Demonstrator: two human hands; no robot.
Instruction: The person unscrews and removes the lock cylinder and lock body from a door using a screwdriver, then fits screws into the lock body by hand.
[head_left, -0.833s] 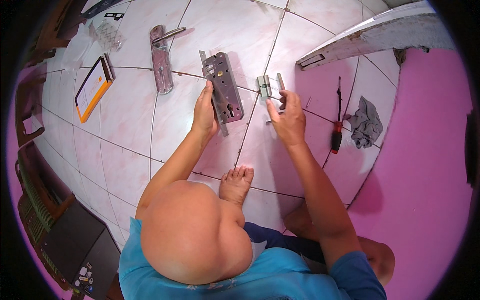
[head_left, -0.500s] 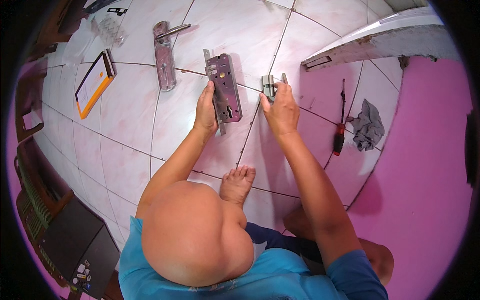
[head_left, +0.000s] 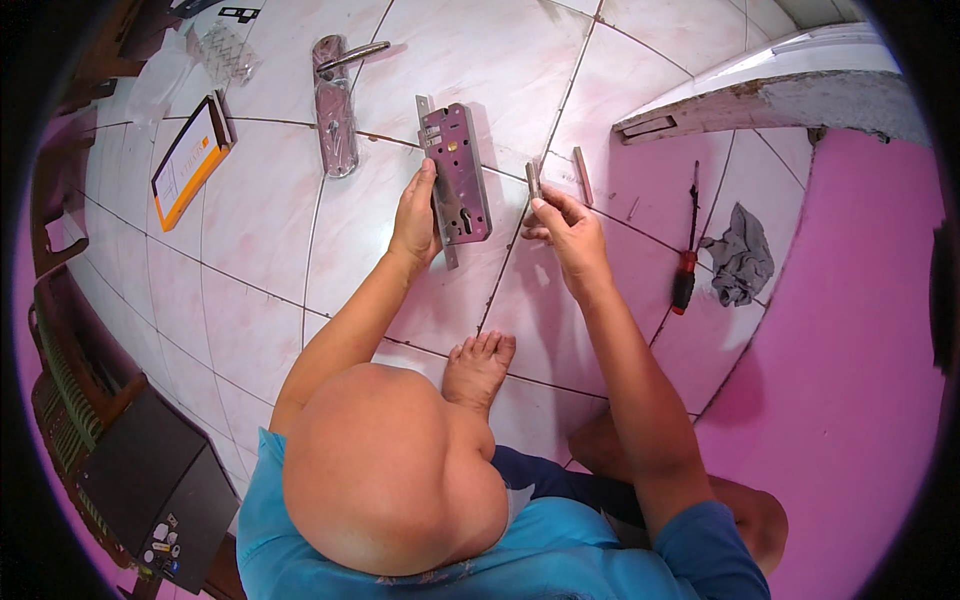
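Note:
My left hand [head_left: 413, 222] grips the faceplate side of a metal mortise lock [head_left: 464, 190], held tilted slightly over the tiled floor. A keyhole-shaped opening shows near the lock's lower end. To the right, my right hand [head_left: 573, 238] pinches a silver lock cylinder [head_left: 533, 178] between thumb and fingers; its narrow side faces up and its lower end is hidden by the fingers. The cylinder and the lock are apart. Just beyond the right hand, a slim square metal bar [head_left: 583, 177] lies on the tiles.
A plastic-wrapped door handle plate [head_left: 336, 125] lies beyond the lock, with an orange and white box [head_left: 195, 165] to its left. At right are a screwdriver [head_left: 684, 278], a grey rag [head_left: 740, 255] and a worn door edge [head_left: 770, 100]. My bare foot [head_left: 480, 368] rests nearby.
My right hand has picked the cylinder up and turned it, so its narrow side shows. The metal bar beside it is now uncovered. My left hand stays on the lock.

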